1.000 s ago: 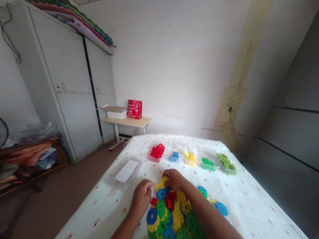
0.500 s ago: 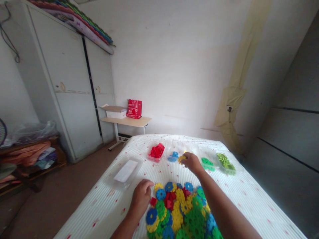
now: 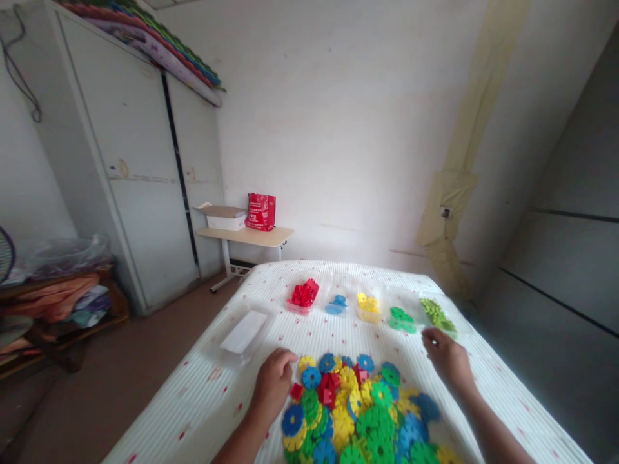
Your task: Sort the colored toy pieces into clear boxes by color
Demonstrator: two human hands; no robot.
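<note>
Loosely curled, the left hand (image 3: 273, 381) is beside piled snowflake discs (image 3: 370, 422), the right hand (image 3: 447, 357) near lime-green pieces (image 3: 436, 313). Whether either grips anything is unclear.

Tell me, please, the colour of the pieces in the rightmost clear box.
The pieces in that clear box are light green, best seen in the head view.

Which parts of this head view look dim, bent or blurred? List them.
Head view: light is brightest on the back wall, dimming to dark grey panels at right. Head view: the tall cabinet leans, likely wide-lens distortion. Head view: the blue piece at the right of the pile looks soft; edges of the clear tray fade into the pale cloth.
</note>
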